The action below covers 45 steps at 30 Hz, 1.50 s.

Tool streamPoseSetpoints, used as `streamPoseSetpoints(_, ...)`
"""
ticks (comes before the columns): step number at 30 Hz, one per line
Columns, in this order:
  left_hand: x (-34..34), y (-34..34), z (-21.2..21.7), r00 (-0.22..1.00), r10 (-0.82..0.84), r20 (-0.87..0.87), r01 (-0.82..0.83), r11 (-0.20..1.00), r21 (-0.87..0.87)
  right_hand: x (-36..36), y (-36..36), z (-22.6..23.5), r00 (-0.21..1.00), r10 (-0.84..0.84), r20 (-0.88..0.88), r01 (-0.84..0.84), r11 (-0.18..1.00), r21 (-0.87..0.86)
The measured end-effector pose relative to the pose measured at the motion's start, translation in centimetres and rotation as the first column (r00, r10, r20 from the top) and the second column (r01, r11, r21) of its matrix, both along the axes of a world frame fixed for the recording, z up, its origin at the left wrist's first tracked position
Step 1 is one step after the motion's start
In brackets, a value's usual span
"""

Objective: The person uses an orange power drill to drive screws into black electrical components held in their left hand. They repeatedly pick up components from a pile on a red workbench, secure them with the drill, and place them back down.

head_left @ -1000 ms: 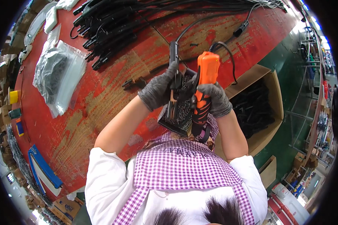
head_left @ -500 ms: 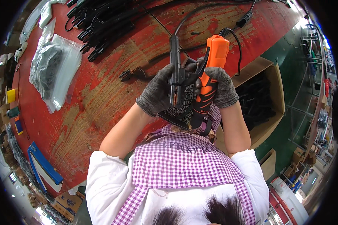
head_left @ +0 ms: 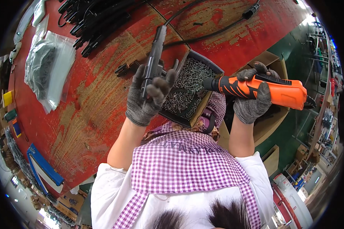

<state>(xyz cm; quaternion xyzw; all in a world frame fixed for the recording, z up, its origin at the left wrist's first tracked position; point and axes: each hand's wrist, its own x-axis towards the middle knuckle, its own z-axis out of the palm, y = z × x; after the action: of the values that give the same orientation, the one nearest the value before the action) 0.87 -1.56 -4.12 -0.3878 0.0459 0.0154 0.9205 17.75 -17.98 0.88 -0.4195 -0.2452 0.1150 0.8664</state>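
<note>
My left hand [head_left: 149, 93], in a grey glove, is closed around a long black plastic part [head_left: 155, 49], held tilted with a cable at its far end. In my gloved right hand [head_left: 254, 99] lies an orange and black electric screwdriver [head_left: 283, 93], turned nearly level. Its black nose points left, over the right side of an open box [head_left: 207, 60] between my hands. Small metal screws [head_left: 195, 74] fill that box. The screwdriver's tip is hard to make out against the screws.
Black cabled parts [head_left: 99, 26] are piled at the far left of the worn red table [head_left: 91, 110]. Clear plastic bags [head_left: 51, 68] lie left. A small black piece [head_left: 122, 70] lies beyond my left hand. At right stands a cardboard box [head_left: 281, 70].
My hands have moved apart. The screwdriver has swung from upright to nearly level, nose leftward, and shifted right. The black part has moved left and tilted, uncovering the screw box.
</note>
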Motion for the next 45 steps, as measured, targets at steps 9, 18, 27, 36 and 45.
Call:
streamPoseSetpoints(9,-1.1,-1.9,-0.4,0.922,0.103,-0.374,0.173,0.753,0.635,-0.3,1.6,-1.6,0.998,0.055,-0.026,-0.055,0.998,-0.002)
streamPoseSetpoints(18,-1.4,-4.0,-1.2,0.875,0.001,-0.484,0.322,0.745,0.584,-0.9,2.2,-2.1,1.000,0.024,-0.017,-0.025,0.996,-0.086)
streamPoseSetpoints(27,-1.4,-3.9,-1.9,0.879,-0.014,-0.477,0.310,0.777,0.548,-0.4,1.2,0.1,1.000,0.021,-0.016,-0.021,1.000,0.001)
streamPoseSetpoints(36,-1.5,-3.7,-2.0,0.883,-0.024,-0.469,0.304,0.790,0.532,-1.0,1.4,3.0,0.988,0.137,-0.076,-0.128,0.986,0.111)
streamPoseSetpoints(45,-1.7,-3.7,-2.7,0.897,-0.047,-0.439,0.298,0.797,0.525,-2.0,3.6,3.1,0.955,0.265,-0.136,-0.236,0.951,0.201)
